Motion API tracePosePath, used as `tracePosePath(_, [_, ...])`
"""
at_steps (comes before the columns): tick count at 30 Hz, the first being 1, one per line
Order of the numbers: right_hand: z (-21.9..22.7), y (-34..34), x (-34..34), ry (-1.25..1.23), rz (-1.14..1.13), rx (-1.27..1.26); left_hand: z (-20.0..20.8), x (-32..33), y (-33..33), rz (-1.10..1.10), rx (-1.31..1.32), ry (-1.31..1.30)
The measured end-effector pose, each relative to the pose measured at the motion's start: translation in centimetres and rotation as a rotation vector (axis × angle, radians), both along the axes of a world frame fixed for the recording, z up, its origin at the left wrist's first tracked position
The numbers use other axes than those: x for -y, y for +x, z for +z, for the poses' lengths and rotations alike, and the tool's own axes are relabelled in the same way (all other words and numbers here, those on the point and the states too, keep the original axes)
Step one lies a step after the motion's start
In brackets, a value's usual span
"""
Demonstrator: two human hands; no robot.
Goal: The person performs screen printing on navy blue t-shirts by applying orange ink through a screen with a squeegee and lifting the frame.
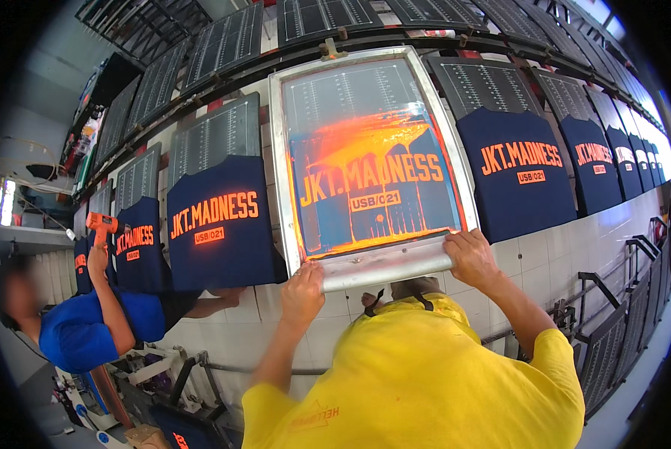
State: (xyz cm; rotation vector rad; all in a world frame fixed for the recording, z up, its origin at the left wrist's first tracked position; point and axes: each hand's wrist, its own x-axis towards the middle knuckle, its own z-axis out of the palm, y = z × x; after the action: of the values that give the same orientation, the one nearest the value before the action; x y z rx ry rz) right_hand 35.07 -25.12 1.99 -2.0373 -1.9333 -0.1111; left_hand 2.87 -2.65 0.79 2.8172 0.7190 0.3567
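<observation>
A silver-framed printing screen [388, 263] lies in front of me over one of the black boards. Bright orange ink [350, 142] is smeared across its mesh, thickest around the middle and along the near edge. Through the mesh shows orange lettering above a dark navy shirt. My left hand [304, 287] is closed on the near left corner of the frame. At the near right corner, my right hand [470, 257] grips the same frame, thumb on top. Whether the frame touches the shirt cannot be told.
Navy shirts with orange prints lie on boards to the left [216, 262] and right [523, 198]. A co-worker in blue [88, 329] at left holds an orange heat gun [102, 223]. A dark rail [242, 86] runs behind the boards; a metal rack [612, 329] stands at lower right.
</observation>
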Motion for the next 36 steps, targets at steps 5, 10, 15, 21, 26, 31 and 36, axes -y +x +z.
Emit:
tracePosePath(5, [-1.7,0.3,-1.2,0.024,-0.052,0.067,-2.2,-2.0,0.7,-0.039,0.068,0.106])
tracePosePath(10, [-2.0,4.0,-7.1,0.028,-0.061,0.092,-1.3,-8.0,5.0,-0.037,0.041,0.142])
tracePosePath(15, [-1.9,8.3,-13.2,-0.067,-0.122,0.121,-2.2,-15.3,9.8,-0.061,0.092,0.124])
tracePosePath(21, [-0.9,12.8,-19.2,-0.138,-0.174,0.113,-1.2,-20.6,14.2,-0.022,0.030,0.089])
tracePosePath(26, [-0.1,13.0,-19.4,-0.203,-0.200,0.123,0.4,-21.1,14.6,0.037,-0.081,0.013])
tracePosePath(31, [0.4,9.9,-12.5,-0.079,-0.141,0.083,0.5,-14.0,10.3,0.017,0.023,0.051])
tracePosePath(36, [-1.2,4.2,-3.0,-0.028,-0.123,-0.009,1.0,-4.3,4.6,0.027,-0.004,-0.004])
